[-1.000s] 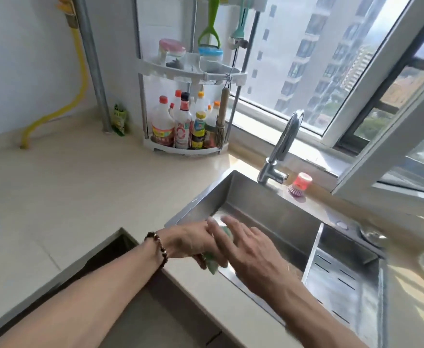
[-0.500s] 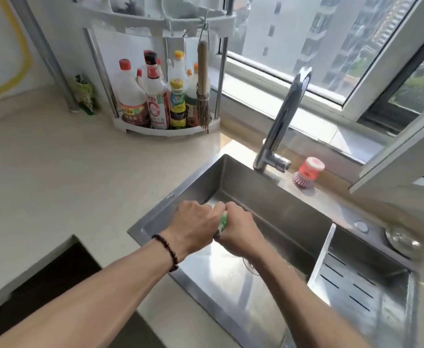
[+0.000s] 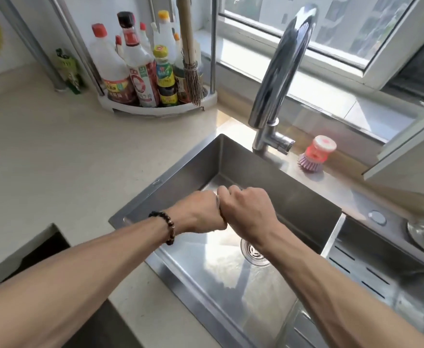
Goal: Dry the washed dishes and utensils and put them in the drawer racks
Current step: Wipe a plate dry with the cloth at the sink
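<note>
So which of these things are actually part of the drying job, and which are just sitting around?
In use:
- left hand
- right hand
- something small squeezed between them, mostly hidden
- sink

Lying about:
- sauce bottles
- small broom
- pink dish brush
- faucet

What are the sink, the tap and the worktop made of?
Sink: looks like brushed stainless steel, dull grey sheen. Tap: polished chromed metal, mirror-like reflections. Worktop: smooth pale beige, perhaps stone or composite; cannot tell which.

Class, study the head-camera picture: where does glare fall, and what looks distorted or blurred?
Head view: sunlight glares off the sink floor beneath the left hand and right hand; the wide lens bends the faucet and window frame; bottle labels look soft.
</note>
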{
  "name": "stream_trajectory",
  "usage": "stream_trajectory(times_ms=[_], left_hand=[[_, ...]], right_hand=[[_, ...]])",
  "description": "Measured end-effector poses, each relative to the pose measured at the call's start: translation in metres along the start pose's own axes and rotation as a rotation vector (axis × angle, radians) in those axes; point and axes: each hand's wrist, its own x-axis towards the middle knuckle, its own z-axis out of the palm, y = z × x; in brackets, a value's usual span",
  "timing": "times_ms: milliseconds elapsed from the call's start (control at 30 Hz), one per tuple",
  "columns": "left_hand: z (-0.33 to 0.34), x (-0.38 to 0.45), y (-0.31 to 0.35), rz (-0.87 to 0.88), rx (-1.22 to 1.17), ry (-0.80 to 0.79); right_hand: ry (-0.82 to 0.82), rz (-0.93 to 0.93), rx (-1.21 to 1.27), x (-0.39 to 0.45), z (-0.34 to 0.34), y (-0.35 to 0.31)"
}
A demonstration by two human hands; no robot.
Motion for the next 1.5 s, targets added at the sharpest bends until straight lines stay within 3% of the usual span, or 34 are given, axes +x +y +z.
stream_trajectory(times_ms=[67,133,333,800,1000,1133,1300,1367,1500], left_hand=[[-0.001,-0.001,0.003,-0.020,0.252,0.228],[0.000,0.000,0.001,0.016,0.403,0.334],[-0.011,0.000,-0.004,0.134,0.728,0.357],[-0.035,-0.016,0.004,0.230,0.911,0.316],[-0.038,-0.025,0.007,0.265,0.928,0.341],[-0.029,-0.026,0.008,0.162,0.630,0.342],[-0.047,-0.042,-0.005,0.059,-0.414,-0.008],[-0.054,-0.052,-0.008,0.081,-0.569,-0.017],[-0.061,-0.062,-0.014,0.054,-0.679,0.128]], right_hand=[[-0.193,0.059,0.018,0.008,-0.010,-0.001],[-0.345,0.136,0.090,0.013,-0.016,-0.002],[-0.585,0.317,0.325,0.023,-0.018,-0.006],[-0.675,0.382,0.548,0.033,-0.029,-0.003],[-0.614,0.394,0.625,0.023,-0.031,-0.003],[-0.570,0.384,0.660,0.013,-0.032,0.002],[-0.522,0.464,1.110,-0.004,-0.044,0.009],[-0.453,0.478,1.238,-0.006,-0.051,0.010],[-0.308,0.508,1.348,-0.004,-0.060,0.009]])
